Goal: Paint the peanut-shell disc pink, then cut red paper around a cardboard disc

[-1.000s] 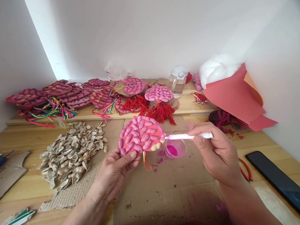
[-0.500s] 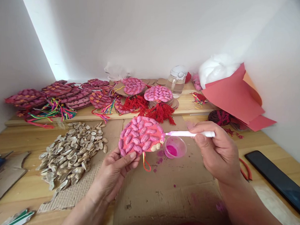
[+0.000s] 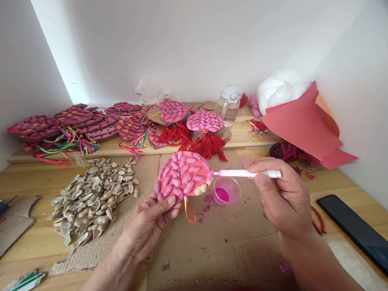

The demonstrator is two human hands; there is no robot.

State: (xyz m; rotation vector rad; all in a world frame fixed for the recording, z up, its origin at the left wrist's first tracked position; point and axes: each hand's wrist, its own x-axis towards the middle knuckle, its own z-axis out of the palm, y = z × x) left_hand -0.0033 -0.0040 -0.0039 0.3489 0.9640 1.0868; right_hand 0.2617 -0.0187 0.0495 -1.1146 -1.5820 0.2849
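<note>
My left hand grips the lower left edge of a round red disc covered with peanut shells, thumb on its front. Most shells are pink; a couple near the lower right edge stay pale tan. A yellow and orange cord loop hangs from the disc's bottom. Between the thumb and fingers of my right hand is a white pen-like brush, held level. Its pink tip touches shells at the disc's right edge. Just below stands a clear plastic cup with magenta liquid in it.
Loose peanut shells are heaped on cardboard at left. Along the back shelf lie pink shell-covered discs with tassels, and a water bottle. Red paper, orange-handled pliers and a black phone are at right.
The disc has shifted very slightly to the right in my left hand. The brush tip stays at the disc's right edge, and my right hand has barely moved.
</note>
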